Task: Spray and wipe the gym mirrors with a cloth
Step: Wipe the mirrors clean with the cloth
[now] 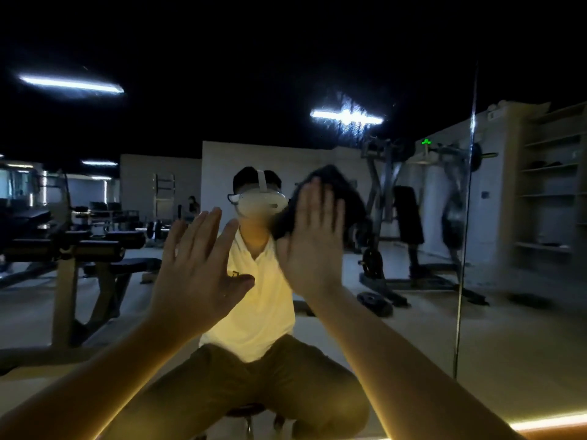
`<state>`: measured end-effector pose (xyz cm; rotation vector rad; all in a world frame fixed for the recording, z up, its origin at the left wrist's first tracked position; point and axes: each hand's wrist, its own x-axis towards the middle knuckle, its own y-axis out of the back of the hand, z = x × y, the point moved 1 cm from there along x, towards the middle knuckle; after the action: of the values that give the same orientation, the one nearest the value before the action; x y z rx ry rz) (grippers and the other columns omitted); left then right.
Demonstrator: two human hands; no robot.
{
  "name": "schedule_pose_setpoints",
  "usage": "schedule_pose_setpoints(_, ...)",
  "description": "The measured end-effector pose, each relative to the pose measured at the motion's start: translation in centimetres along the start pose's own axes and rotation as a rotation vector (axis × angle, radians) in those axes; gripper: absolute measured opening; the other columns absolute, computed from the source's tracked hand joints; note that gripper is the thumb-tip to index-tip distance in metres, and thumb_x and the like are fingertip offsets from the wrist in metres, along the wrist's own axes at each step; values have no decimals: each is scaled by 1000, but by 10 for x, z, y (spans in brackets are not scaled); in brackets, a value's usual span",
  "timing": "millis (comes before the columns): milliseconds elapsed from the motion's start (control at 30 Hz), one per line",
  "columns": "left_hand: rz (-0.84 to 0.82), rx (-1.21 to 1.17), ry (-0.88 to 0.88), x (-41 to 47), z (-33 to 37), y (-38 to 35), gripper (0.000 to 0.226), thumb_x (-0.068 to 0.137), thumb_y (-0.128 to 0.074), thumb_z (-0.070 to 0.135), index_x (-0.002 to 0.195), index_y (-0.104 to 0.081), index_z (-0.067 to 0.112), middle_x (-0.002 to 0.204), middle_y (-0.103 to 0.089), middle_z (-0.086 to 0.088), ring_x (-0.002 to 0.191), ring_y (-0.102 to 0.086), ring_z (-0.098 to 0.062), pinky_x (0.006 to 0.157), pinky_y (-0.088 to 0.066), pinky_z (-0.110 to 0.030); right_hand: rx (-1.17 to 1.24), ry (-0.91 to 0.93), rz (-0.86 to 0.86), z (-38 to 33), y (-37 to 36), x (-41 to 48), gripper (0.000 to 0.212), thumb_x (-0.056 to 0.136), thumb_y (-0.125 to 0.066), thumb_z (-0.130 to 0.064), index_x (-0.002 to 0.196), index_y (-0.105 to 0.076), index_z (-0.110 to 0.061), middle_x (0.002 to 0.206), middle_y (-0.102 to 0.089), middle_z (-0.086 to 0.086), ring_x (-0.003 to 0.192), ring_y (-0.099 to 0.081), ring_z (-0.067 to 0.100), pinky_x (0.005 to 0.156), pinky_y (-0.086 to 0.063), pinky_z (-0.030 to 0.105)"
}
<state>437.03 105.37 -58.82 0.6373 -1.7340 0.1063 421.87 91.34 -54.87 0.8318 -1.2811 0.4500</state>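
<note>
Between reflected bench point(95, 249) and rack point(379, 198), right hand point(313, 246) presses cloth point(338, 187).

- Arms: left grip point(197, 268) and right grip point(313, 246) uncovered; both forearms bare to the frame edge.
- Head, seen by reflection: white headset point(260, 203) with a rounded visor shell and a white strap point(262, 181) over the crown.
- Above the visor: short dark hair point(244, 176).
- Torso: pale collared shirt point(254, 312), neck open; small dark mark point(235, 275) on the chest, detail unreadable.
- Legs: plain olive-brown trousers point(260, 389).
</note>
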Motion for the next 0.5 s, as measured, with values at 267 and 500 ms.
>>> schedule_pose_setpoints(267,42,15,-17,59,-17,16,92,95,-44,68,161,-34,4,168,-25,-24,158,-20,-41,127,-9,-54,-155,353,-82,54,11,27,75,101,-29,-47,164,-17,-8,170,-21,12,155,-22,32,129,-8,50)
schedule_pose_setpoints(500,-9,51,3,96,-24,3,111,90,-36,85,165,-21,5,173,-10,-21,162,-5,-35,126,-16,-64,-115,-301,-19,148,42,60,80,94,-17,-42,164,-9,-4,170,-14,18,157,-15,37,128,-12,54)
